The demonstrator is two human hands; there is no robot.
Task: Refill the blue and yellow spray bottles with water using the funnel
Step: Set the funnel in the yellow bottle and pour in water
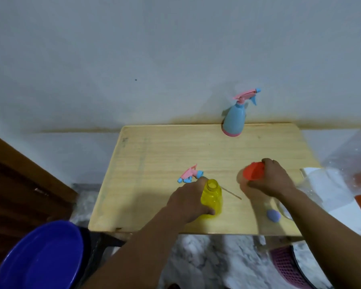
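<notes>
Funnel (253, 171) placement is the step in hand, as we judge it. Our left hand (188, 202) grips the yellow bottle (212, 198) at lower centre of the frame; it stands upright, long axis vertical, open neck pointing up. Our right hand (272, 180) grasps the orange funnel to its right, wide mouth facing left. Next we must seat the spout in the neck. The spray head (191, 175) lies beside the bottle. The blue bottle (234, 119) stands capped at the table (154, 155) far edge.

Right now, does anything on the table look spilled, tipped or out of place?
No spill shows. The yellow bottle stands upright and uncapped; its spray head lies on the table behind it. That fits refilling. The blue bottle stands upright, capped.
</notes>
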